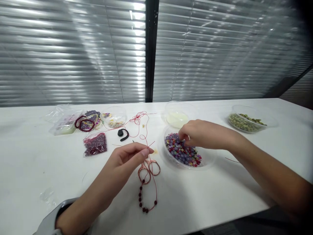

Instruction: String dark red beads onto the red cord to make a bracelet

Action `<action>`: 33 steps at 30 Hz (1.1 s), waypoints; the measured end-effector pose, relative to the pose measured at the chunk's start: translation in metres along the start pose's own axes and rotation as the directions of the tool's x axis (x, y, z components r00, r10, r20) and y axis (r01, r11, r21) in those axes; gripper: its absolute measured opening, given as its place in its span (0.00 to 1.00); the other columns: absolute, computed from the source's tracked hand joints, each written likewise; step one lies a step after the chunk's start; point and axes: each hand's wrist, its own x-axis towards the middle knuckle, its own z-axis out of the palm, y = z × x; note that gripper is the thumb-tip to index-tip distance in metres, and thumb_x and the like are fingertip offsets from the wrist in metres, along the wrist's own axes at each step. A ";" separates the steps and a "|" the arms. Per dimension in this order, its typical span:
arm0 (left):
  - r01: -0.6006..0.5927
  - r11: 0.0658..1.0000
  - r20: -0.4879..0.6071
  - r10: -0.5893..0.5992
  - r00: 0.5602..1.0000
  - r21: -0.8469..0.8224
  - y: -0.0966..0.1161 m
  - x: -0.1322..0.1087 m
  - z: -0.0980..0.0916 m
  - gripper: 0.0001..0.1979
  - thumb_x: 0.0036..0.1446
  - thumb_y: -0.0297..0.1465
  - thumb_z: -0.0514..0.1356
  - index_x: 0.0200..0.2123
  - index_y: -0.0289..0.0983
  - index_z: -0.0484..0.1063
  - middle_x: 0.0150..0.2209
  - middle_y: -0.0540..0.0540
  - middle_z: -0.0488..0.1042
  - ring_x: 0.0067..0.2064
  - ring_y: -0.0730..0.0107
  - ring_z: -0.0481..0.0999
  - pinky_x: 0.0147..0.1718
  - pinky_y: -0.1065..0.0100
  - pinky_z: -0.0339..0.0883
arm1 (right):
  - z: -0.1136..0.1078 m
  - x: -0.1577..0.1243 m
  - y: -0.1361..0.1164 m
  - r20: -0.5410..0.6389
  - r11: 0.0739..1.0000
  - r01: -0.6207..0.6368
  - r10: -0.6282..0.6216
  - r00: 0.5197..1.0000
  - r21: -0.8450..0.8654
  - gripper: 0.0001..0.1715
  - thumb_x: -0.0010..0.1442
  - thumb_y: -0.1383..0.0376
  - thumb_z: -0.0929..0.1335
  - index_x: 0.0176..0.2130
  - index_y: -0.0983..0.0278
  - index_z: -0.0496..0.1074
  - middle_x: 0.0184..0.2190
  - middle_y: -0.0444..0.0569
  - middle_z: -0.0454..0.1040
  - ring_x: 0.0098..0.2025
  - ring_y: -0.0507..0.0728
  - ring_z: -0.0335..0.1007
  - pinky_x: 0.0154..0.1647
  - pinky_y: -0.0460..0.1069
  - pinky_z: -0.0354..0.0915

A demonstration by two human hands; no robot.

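My left hand [127,158] is closed in a pinch on a thin red cord [146,137]. The cord runs down to a string of dark red beads [143,197] on the white table [220,195], and up toward a loose tangle near the back. Copper-coloured scissors [149,169] lie right under that hand. My right hand [202,133] reaches into a clear bowl of purple and mixed-colour beads [183,153], its fingertips curled together down among the beads. What they pinch is hidden.
A clear bowl of green beads [245,122] stands at the right. An empty-looking clear bowl [177,116] sits behind the bead bowl. At the left lie bags of dark red beads [95,144], bracelets [85,123], a small bowl [113,119] and a black hook-shaped piece [123,133].
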 end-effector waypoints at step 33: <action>-0.034 0.997 0.089 0.041 0.995 -0.070 -0.002 -0.001 -0.002 0.09 0.59 0.34 0.57 0.28 0.39 0.71 0.28 0.52 0.71 0.34 0.72 0.69 0.37 0.71 0.61 | -0.007 0.003 -0.007 -0.128 0.293 0.201 -0.250 0.960 0.935 0.09 0.57 0.66 0.67 0.39 0.63 0.76 0.33 0.44 0.79 0.37 0.51 0.75 0.42 0.48 0.70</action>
